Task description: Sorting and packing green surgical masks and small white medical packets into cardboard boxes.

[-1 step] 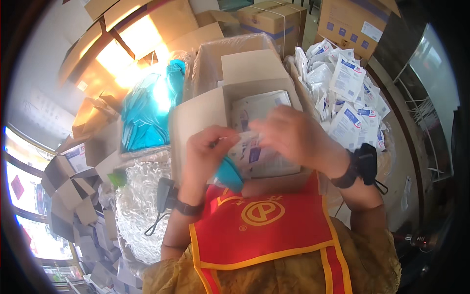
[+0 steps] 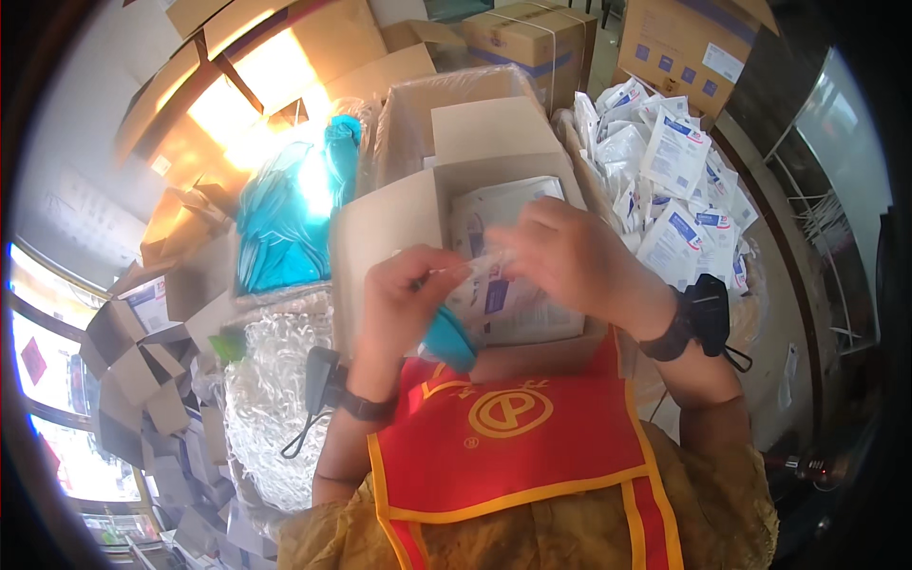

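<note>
My left hand [image 2: 408,290] is closed, thumb and fingers pinching a small white, see-through strip [image 2: 483,269]. Below that palm hangs a folded teal sheet-like piece [image 2: 448,342], partly hidden by the hand. My right hand [image 2: 579,256] meets the strip from the other side with bent fingers, their tips smeared by motion. Both hands hover over an open cardboard box [image 2: 389,223] with raised flaps. Inside it lie flat white printed packets [image 2: 532,323], partly covered by my hands.
Left of the box, a bin holds teal folded pieces [image 2: 280,228]; nearer me lies a heap of white crinkled strips [image 2: 275,408]. White printed packets [image 2: 676,152] fill a container at right. Empty cartons [image 2: 128,370] pile up far left, and a strapped carton [image 2: 532,47] stands behind.
My right hand has shifted slightly while its fingers work at the strip. The left hand and the teal piece have barely moved.
</note>
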Action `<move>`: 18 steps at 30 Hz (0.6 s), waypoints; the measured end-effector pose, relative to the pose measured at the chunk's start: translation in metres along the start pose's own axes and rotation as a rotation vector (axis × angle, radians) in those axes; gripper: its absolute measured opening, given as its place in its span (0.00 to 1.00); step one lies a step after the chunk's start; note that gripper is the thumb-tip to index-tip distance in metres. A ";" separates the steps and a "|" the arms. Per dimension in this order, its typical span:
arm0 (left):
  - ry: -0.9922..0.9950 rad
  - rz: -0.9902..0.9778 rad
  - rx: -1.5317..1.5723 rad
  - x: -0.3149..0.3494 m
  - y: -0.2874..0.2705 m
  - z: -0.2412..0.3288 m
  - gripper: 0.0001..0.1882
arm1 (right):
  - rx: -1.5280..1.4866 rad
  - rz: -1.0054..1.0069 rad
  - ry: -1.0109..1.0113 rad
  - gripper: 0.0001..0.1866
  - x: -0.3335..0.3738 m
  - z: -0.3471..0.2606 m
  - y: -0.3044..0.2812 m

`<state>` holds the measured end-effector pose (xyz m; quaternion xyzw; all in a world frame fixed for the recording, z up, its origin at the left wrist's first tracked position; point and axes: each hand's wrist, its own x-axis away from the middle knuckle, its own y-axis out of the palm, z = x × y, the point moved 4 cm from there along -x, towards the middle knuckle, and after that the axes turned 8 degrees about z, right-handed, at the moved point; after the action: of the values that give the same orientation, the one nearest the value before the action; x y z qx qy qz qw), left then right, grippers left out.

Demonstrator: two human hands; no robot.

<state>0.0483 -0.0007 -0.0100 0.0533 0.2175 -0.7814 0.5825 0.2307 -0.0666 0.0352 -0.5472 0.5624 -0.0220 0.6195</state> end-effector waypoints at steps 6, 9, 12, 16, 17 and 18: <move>-0.088 0.059 0.013 0.012 0.013 0.001 0.03 | 0.065 0.105 -0.006 0.03 -0.004 -0.003 0.014; -0.008 0.059 0.033 0.011 0.016 0.003 0.03 | -0.109 0.056 0.142 0.03 0.002 0.008 0.023; -0.035 0.079 -0.011 0.009 0.019 0.005 0.02 | -0.205 -0.023 0.207 0.03 0.013 0.016 0.037; -0.252 0.099 0.297 0.003 0.013 -0.019 0.02 | 0.088 -0.038 -0.084 0.04 0.004 -0.013 0.024; -0.375 0.162 0.467 -0.002 0.009 -0.027 0.03 | 0.065 -0.038 -0.158 0.04 0.006 -0.024 0.022; -0.498 0.224 0.638 -0.007 0.006 -0.035 0.04 | 0.066 -0.040 -0.156 0.04 0.010 -0.034 0.020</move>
<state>0.0507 0.0185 -0.0407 0.0639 -0.1902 -0.7303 0.6530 0.1977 -0.0873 0.0228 -0.5376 0.5004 -0.0100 0.6785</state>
